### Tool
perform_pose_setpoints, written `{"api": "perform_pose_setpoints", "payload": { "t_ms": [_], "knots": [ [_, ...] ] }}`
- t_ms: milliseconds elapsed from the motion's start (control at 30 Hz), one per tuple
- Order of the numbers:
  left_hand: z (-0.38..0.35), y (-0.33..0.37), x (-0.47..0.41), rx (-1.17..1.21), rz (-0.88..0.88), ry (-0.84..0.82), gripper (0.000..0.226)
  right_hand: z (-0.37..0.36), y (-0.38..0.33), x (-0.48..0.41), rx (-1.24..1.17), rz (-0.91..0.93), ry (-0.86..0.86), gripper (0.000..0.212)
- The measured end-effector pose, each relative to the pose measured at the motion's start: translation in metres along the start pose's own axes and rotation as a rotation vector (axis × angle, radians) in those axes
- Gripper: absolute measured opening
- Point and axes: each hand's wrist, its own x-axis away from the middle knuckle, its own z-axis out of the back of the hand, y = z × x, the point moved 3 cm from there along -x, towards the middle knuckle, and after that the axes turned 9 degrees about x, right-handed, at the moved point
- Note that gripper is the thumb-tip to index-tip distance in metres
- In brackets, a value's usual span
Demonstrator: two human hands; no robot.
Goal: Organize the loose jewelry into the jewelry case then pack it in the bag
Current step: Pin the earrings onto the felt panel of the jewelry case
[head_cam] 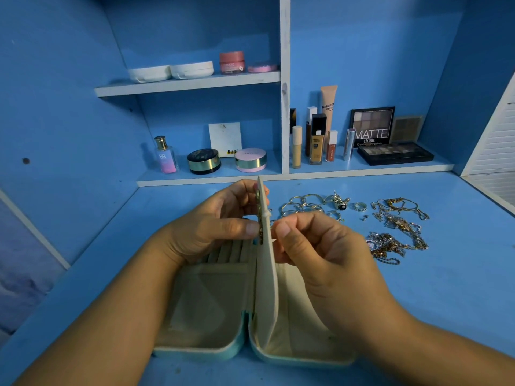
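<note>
A teal jewelry case point(223, 349) lies open on the blue desk, its cream insides showing. Its cream middle flap point(267, 288) stands upright, with small gold earrings on its left face. My left hand point(211, 227) holds the flap from the left, thumb pressing near the earrings. On the flap's right side, my right hand point(320, 246) pinches something small against it; what it is I cannot make out. Rings and bangles point(315, 206) and a heap of tangled chains point(398, 229) lie loose on the desk to the right.
Shelves behind the desk point(446, 288) carry cosmetics: a perfume bottle point(165, 154), powder compacts point(250, 160), foundation bottles point(317, 143) and an eyeshadow palette point(395, 153). White jars point(170, 72) sit on the upper shelf. A white slatted panel point(498, 140) stands at the right.
</note>
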Motion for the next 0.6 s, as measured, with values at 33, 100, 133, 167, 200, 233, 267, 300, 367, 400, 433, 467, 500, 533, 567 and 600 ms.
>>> {"api": "perform_pose_setpoints", "payload": {
  "t_ms": [33,100,133,167,200,233,267,300,367,400,433,467,500,533,567,600],
  "knots": [
    [-0.0001,-0.0001,-0.0001,0.001,0.000,-0.005,0.060,-0.0001,0.0013,-0.0001,-0.007,0.001,0.004,0.025],
    [-0.0001,-0.0002,-0.0005,-0.006,0.002,-0.019,0.071,-0.0002,0.0036,-0.0005,-0.012,-0.002,0.003,0.027],
    [0.0001,-0.0004,-0.0008,-0.009,0.004,-0.019,0.074,-0.0002,0.0043,-0.0006,-0.008,-0.002,-0.001,0.028],
    [0.0003,-0.0006,-0.0011,-0.011,0.004,-0.014,0.076,0.0000,0.0045,-0.0007,-0.001,-0.002,-0.005,0.028],
    [0.0009,-0.0007,-0.0014,-0.013,0.003,-0.008,0.077,0.0002,0.0047,-0.0010,0.008,0.000,-0.008,0.029],
    [0.0015,-0.0009,-0.0015,-0.016,0.003,-0.003,0.077,0.0006,0.0045,-0.0011,0.018,0.004,-0.011,0.029],
    [0.0017,-0.0010,-0.0015,-0.025,0.002,0.000,0.077,0.0011,0.0045,-0.0014,0.031,0.008,-0.014,0.029],
    [0.0019,-0.0011,-0.0016,-0.039,0.001,0.000,0.078,0.0014,0.0044,-0.0017,0.050,0.014,-0.019,0.030],
    [0.0021,-0.0015,-0.0018,-0.060,-0.001,0.000,0.079,0.0023,0.0040,-0.0027,0.099,0.028,-0.033,0.030],
    [0.0022,-0.0015,-0.0018,-0.068,-0.003,0.002,0.079,0.0027,0.0038,-0.0031,0.120,0.036,-0.038,0.030],
    [0.0021,-0.0016,-0.0023,-0.076,-0.005,0.005,0.079,0.0032,0.0035,-0.0038,0.135,0.045,-0.042,0.030],
    [0.0023,-0.0019,-0.0026,-0.083,-0.004,0.006,0.079,0.0037,0.0034,-0.0043,0.149,0.052,-0.044,0.029],
    [0.0023,-0.0021,-0.0029,-0.088,-0.003,0.005,0.078,0.0043,0.0034,-0.0049,0.162,0.058,-0.049,0.029],
    [0.0023,-0.0023,-0.0031,-0.092,-0.002,0.003,0.078,0.0047,0.0034,-0.0052,0.178,0.064,-0.055,0.028],
    [0.0024,-0.0026,-0.0032,-0.096,-0.001,0.002,0.077,0.0050,0.0036,-0.0053,0.198,0.069,-0.063,0.028],
    [0.0025,-0.0031,-0.0032,-0.097,0.000,0.003,0.077,0.0051,0.0040,-0.0053,0.220,0.074,-0.071,0.027]
  ]
}}
